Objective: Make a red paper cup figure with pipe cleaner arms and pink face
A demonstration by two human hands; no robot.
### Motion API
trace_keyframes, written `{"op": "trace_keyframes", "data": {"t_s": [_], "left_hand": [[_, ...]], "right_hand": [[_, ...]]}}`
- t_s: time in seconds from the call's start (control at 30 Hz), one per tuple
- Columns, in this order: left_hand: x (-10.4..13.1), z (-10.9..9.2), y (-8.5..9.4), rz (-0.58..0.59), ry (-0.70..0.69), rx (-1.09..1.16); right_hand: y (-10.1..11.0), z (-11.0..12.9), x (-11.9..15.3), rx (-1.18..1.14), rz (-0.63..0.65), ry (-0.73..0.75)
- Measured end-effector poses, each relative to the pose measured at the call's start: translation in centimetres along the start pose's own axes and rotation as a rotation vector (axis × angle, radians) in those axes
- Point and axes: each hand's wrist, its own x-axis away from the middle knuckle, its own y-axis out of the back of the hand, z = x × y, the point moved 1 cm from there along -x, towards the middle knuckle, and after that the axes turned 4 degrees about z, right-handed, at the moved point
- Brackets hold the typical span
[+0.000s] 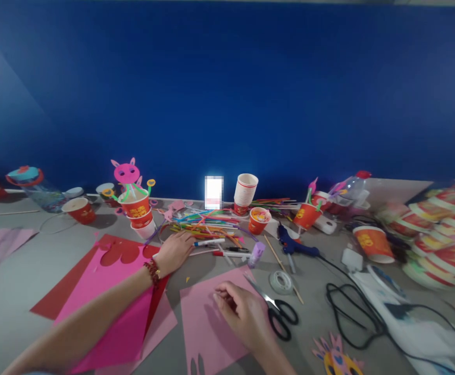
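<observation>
My left hand (176, 252), with a beaded bracelet on its wrist, reaches to the near edge of a pile of coloured pipe cleaners (207, 219). Its fingers lie extended there, beside a blue-capped marker (209, 242); nothing shows gripped in them. Over a light pink sheet (200, 317) hangs my right hand (243, 312), loosely curled, thumb and fingers apart, holding nothing visible. Black-handled scissors (276, 307) lie just right of it, their blades on the sheet's edge. Under my left forearm are a bright pink sheet (110, 297) with scalloped cut-outs and a red sheet (65, 284).
A pink-headed paper-cup figure (139, 211) stands behind the sheets. At the back are stacked white cups (245, 190) and a cup of scraps (259, 221). A tape roll (281, 282), purple glue stick (256, 254) and blue glue gun (295, 245) with its cord lie rightward.
</observation>
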Motion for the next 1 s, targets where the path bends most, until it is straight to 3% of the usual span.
{"op": "trace_keyframes", "data": {"t_s": [0.17, 0.33, 0.67, 0.83, 1.0], "left_hand": [[3.1, 1.5, 1.7, -0.01, 0.078, -0.043], [4.9, 1.6, 1.4, 0.046, 0.118, -0.074], [0.7, -1.0, 0.5, 0.102, 0.008, 0.01], [-2.2, -2.4, -0.5, 0.065, -0.052, 0.069], [-3.0, -4.3, -1.1, 0.004, -0.14, 0.101]], "right_hand": [[0.0, 0.1, 0.0, -0.006, 0.011, 0.013], [-0.7, 0.4, 0.2, 0.011, 0.063, 0.041], [-0.3, 0.4, 0.0, 0.05, 0.058, 0.03], [-0.5, 0.4, 0.0, 0.099, 0.109, 0.034], [-0.6, 0.5, -0.1, 0.117, 0.127, 0.025]]}}
